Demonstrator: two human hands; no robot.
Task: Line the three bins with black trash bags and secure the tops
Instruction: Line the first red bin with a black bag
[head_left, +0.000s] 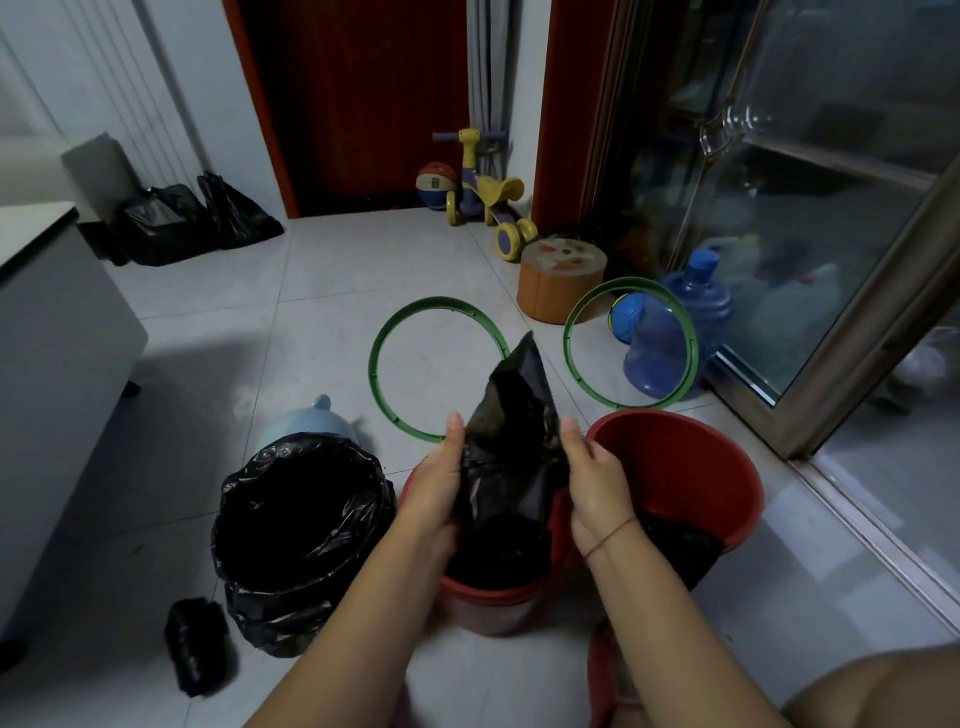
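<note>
Above the round red plastic bin (488, 597), left hand (436, 478) and right hand (592, 478) fingers pinch a crumpled black plastic trash bag (511, 441), apparently opening it; its mouth needs spreading next.

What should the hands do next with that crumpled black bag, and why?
Probably spread the black bag open and lower it into the middle red bin: the left hand and right hand pinch it bunched above that bin, whose rim is bare, while the left bin is lined.

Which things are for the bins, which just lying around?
Job: crumpled black plastic bag, black-lined bin, two red plastic bins, two green rings, black bag roll.
Lying about: yellow toy tricycle, striped ball, blue water jug, round orange stool.
</note>
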